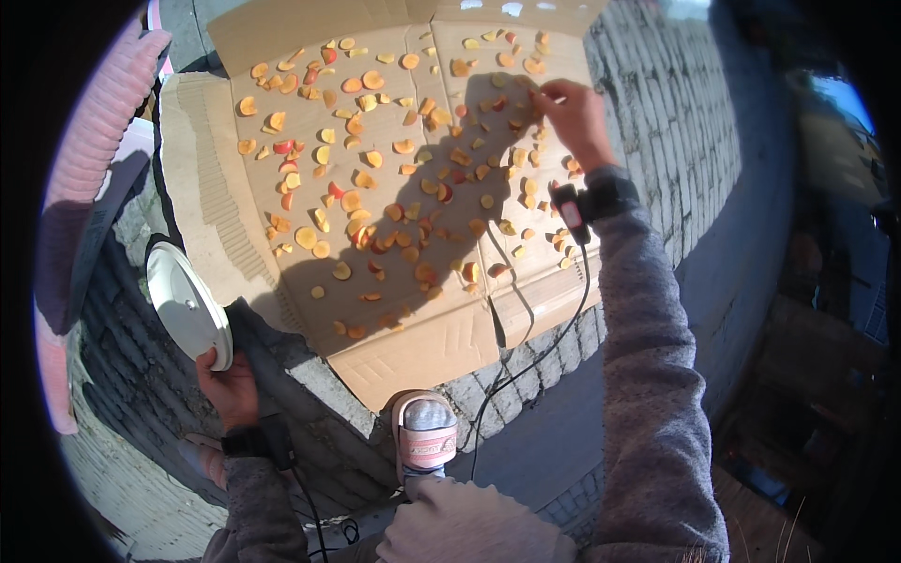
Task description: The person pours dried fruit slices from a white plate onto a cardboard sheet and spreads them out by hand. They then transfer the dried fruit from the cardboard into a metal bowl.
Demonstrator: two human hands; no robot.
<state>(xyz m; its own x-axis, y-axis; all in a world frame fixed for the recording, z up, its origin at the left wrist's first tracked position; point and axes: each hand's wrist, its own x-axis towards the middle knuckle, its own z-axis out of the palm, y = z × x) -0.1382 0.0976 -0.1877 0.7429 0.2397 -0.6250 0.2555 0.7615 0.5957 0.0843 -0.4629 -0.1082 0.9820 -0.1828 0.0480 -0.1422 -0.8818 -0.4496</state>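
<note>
My left hand (231,387) grips the lower rim of a white plate (184,304), which is tilted beside the left edge of a flattened cardboard box (338,295). No food shows on the plate's visible face. Yellow and orange slices of fruit or vegetable (305,238), several edged with red skin, lie scattered across the cardboard. Over its far right part is my right hand (578,116), thumb and fingertips brought together close to the slices. Whether a slice is between those fingertips is too small to tell. My arm's shadow falls across the middle of the slices.
Ridged paving (662,127) surrounds the cardboard. A pink ribbed textile (105,119) hangs at the left. Both wrists wear black straps; a cable (521,376) runs from the right wrist device (571,211). My sandalled foot (426,436) is at the cardboard's near edge.
</note>
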